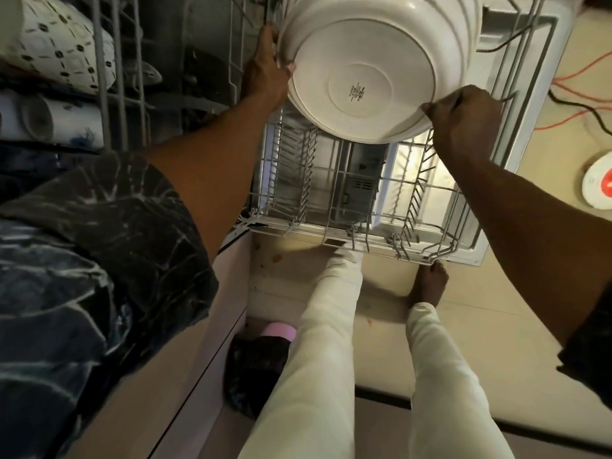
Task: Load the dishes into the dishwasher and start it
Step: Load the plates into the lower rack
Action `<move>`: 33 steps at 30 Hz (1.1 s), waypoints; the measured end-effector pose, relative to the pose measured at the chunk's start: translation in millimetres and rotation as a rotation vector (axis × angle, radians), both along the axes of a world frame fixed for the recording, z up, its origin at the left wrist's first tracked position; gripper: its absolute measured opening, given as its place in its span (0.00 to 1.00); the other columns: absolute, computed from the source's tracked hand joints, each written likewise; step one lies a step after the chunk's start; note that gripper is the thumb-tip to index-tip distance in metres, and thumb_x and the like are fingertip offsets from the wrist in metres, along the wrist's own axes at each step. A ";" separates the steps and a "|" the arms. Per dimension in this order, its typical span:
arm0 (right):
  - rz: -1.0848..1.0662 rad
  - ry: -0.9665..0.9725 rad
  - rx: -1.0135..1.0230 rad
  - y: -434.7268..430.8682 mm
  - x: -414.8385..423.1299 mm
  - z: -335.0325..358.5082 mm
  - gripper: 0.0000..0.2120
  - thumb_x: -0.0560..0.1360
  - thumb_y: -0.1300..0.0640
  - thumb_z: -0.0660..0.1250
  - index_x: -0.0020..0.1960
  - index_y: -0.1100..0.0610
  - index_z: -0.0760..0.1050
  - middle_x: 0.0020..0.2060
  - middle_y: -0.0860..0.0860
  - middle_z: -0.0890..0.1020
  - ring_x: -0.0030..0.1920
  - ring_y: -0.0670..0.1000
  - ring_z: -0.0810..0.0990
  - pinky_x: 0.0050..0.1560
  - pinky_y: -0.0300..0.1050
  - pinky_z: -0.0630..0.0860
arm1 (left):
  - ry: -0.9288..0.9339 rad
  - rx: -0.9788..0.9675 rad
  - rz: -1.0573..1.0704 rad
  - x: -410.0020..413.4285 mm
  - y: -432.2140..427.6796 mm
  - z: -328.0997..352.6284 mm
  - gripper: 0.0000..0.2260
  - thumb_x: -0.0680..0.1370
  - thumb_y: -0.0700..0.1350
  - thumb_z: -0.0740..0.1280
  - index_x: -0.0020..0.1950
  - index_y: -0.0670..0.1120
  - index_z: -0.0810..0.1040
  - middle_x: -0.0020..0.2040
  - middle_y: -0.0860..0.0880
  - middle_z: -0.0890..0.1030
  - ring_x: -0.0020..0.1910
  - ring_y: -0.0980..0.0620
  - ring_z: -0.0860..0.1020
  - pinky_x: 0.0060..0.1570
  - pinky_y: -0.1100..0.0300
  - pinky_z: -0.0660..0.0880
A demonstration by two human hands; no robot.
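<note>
Two hands hold a stack of white plates [357, 61] over the pulled-out lower rack [347, 200] of the dishwasher, as I see it through the head camera. The left hand [265, 71] grips the stack's left rim, thumb on the underside and fingers hidden behind it. The right hand [463, 117] is curled round the lower right rim. The stack is tilted with the bottom plate's underside towards me, and several more rims show behind it at the upper right. A small dark printed mark [356, 92] sits in the middle of that underside, but it is too small for me to read. I cannot tell whether the stack's far edge touches the rack's wire tines.

The rack rests on the open dishwasher door [530, 94], which lies flat above the floor [463, 326]. At the left, an upper rack [112, 61] carries white cups with a dark dotted pattern [56, 44]. Red and black cables [579, 71] trail across the floor at the right, near a round white device with a red centre [599, 183]. A bare foot [429, 283] stands just at the door's near edge, below pale trousers [324, 326].
</note>
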State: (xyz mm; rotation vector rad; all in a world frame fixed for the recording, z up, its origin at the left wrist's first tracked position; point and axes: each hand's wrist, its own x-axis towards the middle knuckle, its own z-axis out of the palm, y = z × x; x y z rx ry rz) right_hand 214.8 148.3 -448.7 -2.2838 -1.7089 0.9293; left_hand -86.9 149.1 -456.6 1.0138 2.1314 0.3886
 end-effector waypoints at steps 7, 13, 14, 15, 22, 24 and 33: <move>-0.042 0.048 0.038 -5.2 1.9 4.3 0.17 0.72 0.38 0.71 0.46 0.52 0.81 0.45 0.49 0.85 0.48 0.52 0.82 0.47 0.43 0.74 | 0.023 0.162 0.017 -2.0 -13.5 0.7 0.20 0.80 0.42 0.67 0.72 0.47 0.68 0.64 0.49 0.79 0.57 0.55 0.78 0.54 0.60 0.79; -0.017 0.094 0.120 0.8 5.3 18.8 0.21 0.70 0.37 0.71 0.46 0.55 0.80 0.40 0.44 0.80 0.41 0.43 0.75 0.36 0.26 0.64 | 0.025 0.336 0.026 -9.6 -4.4 15.7 0.22 0.79 0.46 0.67 0.71 0.41 0.69 0.65 0.45 0.78 0.57 0.56 0.76 0.49 0.76 0.71; -0.019 0.108 0.142 2.4 5.7 21.7 0.21 0.70 0.37 0.70 0.47 0.55 0.80 0.40 0.44 0.80 0.40 0.43 0.76 0.36 0.25 0.64 | 0.035 0.356 0.034 -11.4 -2.7 17.7 0.22 0.79 0.49 0.67 0.69 0.40 0.70 0.63 0.45 0.79 0.57 0.55 0.77 0.49 0.75 0.71; -0.026 0.122 0.165 4.6 5.7 25.1 0.22 0.70 0.36 0.70 0.47 0.56 0.80 0.40 0.44 0.81 0.40 0.43 0.76 0.36 0.25 0.64 | 0.042 0.375 0.046 -12.9 -0.9 19.0 0.22 0.78 0.51 0.66 0.68 0.40 0.72 0.63 0.44 0.79 0.57 0.54 0.77 0.50 0.74 0.71; -0.043 0.157 0.236 24.3 0.7 35.5 0.24 0.69 0.34 0.70 0.47 0.55 0.80 0.41 0.47 0.83 0.40 0.45 0.80 0.42 0.36 0.73 | 0.029 0.396 0.100 -18.0 6.6 26.0 0.26 0.75 0.57 0.65 0.67 0.41 0.73 0.60 0.46 0.80 0.56 0.54 0.80 0.51 0.68 0.74; -0.018 0.137 0.227 25.3 -0.3 31.7 0.23 0.69 0.34 0.69 0.46 0.54 0.79 0.41 0.46 0.82 0.41 0.45 0.79 0.44 0.39 0.74 | 0.030 0.379 0.106 -18.1 5.7 23.0 0.26 0.76 0.54 0.66 0.69 0.41 0.72 0.61 0.47 0.80 0.56 0.54 0.80 0.54 0.63 0.76; 0.034 0.082 0.220 30.3 2.9 24.6 0.23 0.72 0.35 0.68 0.49 0.55 0.80 0.43 0.48 0.82 0.41 0.44 0.75 0.36 0.25 0.61 | 0.067 0.263 0.077 -13.7 21.7 19.7 0.17 0.82 0.50 0.64 0.66 0.42 0.73 0.53 0.56 0.78 0.44 0.66 0.75 0.41 0.74 0.71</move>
